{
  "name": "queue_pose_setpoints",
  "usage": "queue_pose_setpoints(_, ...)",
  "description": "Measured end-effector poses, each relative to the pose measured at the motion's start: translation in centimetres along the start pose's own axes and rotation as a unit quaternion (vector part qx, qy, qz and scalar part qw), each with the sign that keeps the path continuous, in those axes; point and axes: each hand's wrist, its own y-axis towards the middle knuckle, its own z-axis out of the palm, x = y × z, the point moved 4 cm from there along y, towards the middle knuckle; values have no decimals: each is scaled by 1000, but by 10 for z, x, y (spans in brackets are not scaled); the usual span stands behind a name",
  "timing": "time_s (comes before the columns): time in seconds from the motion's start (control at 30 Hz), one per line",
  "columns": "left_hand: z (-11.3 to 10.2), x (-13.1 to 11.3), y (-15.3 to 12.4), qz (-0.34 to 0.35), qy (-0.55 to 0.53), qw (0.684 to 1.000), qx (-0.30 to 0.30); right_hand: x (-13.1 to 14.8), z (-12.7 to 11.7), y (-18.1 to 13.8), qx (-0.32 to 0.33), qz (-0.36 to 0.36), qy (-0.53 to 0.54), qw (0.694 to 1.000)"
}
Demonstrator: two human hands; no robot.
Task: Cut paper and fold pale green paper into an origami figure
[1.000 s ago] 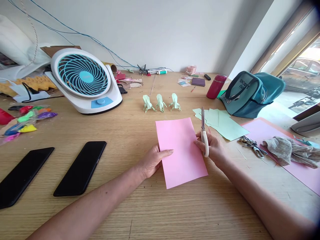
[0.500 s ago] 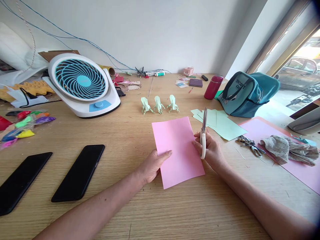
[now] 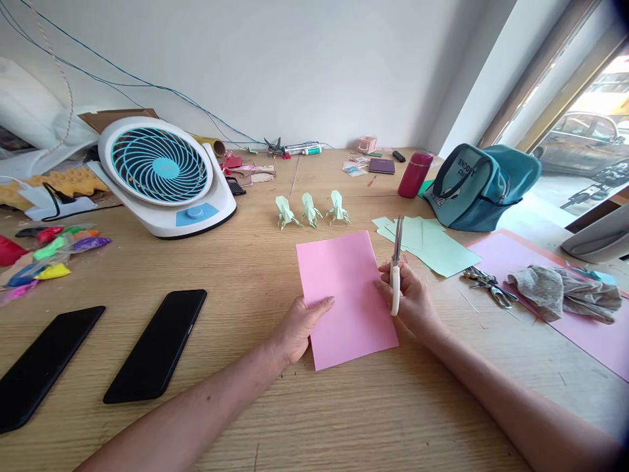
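Pink paper [image 3: 344, 298]: left hand [image 3: 299, 324] flat on edge; right hand [image 3: 417, 303] clamped on scissors [image 3: 396, 262], blades seemingly closed.

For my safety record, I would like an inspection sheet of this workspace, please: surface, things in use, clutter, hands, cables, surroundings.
Surface: wooden table, flat, light grain.
Job's things: pink sheet lying flat; scissors at its right edge, blades pointing away from the person.
Clutter: three folded green figures, green sheets, two black phones, fan, teal bag, red bottle.
Hands: left hand has its thumb on the sheet's left edge, fingers hidden; right hand holds the scissors.
Cables: blue cable hanging along the wall.
Surroundings: window at right, car outside.
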Motion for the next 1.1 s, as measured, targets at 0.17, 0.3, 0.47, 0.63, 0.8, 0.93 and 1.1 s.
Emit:
queue_pose_setpoints(0.17,-1,-1,0,0,-6,1000,-17,2,1,-2,10,-4,0,1000)
queue_pose_setpoints(0.3,-3,-1,1,-5,-9,1000,-26,5,1,-3,3,-22,-11,1000)
queue_pose_setpoints(0.47,-5,-2,2,11,13,999,-28,2,1,-3,7,-48,-33,998)
queue_pose_setpoints(0.63,-6,-3,2,27,33,999,-30,-7,0,1,13,-43,-9,999)
queue_pose_setpoints(0.8,-9,-2,4,35,56,997,-36,-12,-2,6,10,-14,37,999)
queue_pose_setpoints(0.93,-14,-4,7,56,69,995,-44,-13,-3,9,7,4,93,996)
queue_pose_setpoints(1.1,-25,-15,16,98,43,991,-87,-13,-4,10,12,10,102,995)
